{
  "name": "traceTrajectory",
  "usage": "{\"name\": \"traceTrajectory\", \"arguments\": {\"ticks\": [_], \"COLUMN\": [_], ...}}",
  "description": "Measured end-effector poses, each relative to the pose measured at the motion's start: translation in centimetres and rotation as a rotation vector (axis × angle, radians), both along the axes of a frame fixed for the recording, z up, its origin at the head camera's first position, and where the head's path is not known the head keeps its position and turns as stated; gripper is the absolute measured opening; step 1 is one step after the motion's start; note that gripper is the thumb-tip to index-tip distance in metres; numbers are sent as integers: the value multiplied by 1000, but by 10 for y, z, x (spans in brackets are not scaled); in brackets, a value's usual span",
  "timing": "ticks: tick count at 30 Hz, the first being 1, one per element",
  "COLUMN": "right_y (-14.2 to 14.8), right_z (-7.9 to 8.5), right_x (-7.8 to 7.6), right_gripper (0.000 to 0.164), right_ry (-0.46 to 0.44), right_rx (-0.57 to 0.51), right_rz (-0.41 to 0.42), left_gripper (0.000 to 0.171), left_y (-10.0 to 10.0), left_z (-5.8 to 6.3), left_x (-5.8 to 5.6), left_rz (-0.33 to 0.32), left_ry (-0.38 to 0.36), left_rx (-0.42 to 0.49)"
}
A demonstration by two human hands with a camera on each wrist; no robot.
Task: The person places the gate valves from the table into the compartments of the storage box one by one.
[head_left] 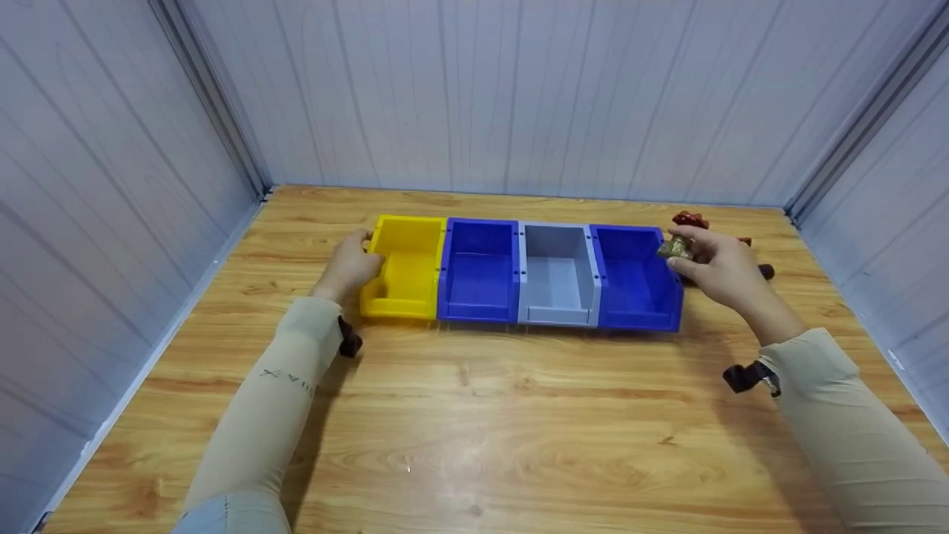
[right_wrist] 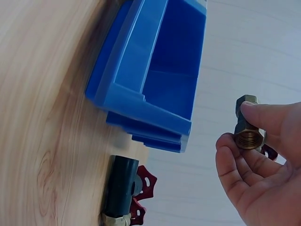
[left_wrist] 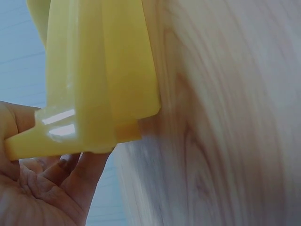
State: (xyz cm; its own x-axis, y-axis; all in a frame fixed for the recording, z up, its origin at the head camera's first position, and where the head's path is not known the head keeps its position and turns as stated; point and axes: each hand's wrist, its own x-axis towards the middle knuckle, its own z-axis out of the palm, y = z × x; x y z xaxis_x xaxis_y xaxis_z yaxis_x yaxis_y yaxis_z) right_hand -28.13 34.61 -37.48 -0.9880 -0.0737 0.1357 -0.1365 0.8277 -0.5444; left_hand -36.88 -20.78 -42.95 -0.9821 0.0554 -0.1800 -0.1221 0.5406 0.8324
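My left hand [head_left: 350, 265] grips the left side wall of the yellow bin [head_left: 404, 274], thumb over its rim. In the left wrist view, the fingers curl beneath a yellow edge. My right hand [head_left: 715, 267] pinches a brass valve [right_wrist: 248, 125] between thumb and fingers, raised beside the right-hand blue bin [head_left: 637, 282]. The valve's threaded opening faces the right wrist camera; a bit of red shows behind the fingers. Between the outer bins stand another blue bin [head_left: 478, 274] and a grey bin [head_left: 560, 278], all joined in a row.
Right of the row, partly behind my right hand, lie parts with red handwheels [right_wrist: 146, 182] and a dark pipe piece [right_wrist: 121, 186]. The wooden table [head_left: 474, 423] is enclosed by pale panel walls [head_left: 474, 96] at the back and sides.
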Motion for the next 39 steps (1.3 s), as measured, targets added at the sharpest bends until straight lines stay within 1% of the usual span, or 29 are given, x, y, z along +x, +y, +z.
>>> {"name": "traceTrajectory", "arguments": {"ticks": [7, 9, 17, 24, 33, 39], "right_y": [-7, -9, -18, -26, -35, -40], "right_z": [1, 2, 4, 7, 4, 2], "right_x": [-3, -4, -8, -10, -16, -19], "right_gripper": [56, 56, 54, 54, 51, 52], "right_ry": [-10, -5, 11, -27, -32, -68], "right_rx": [0, -5, -27, -46, -61, -72], "right_rz": [22, 30, 49, 62, 75, 59], "left_gripper": [57, 56, 57, 56, 54, 54], "left_y": [1, 1, 0, 1, 2, 1], "left_z": [1, 1, 1, 2, -2, -3], "left_x": [1, 2, 1, 3, 2, 2], "left_rz": [10, 13, -8, 13, 23, 23], "left_ry": [-6, -14, -7, -12, 5, 9], "left_rx": [3, 26, 8, 40, 32, 18]}}
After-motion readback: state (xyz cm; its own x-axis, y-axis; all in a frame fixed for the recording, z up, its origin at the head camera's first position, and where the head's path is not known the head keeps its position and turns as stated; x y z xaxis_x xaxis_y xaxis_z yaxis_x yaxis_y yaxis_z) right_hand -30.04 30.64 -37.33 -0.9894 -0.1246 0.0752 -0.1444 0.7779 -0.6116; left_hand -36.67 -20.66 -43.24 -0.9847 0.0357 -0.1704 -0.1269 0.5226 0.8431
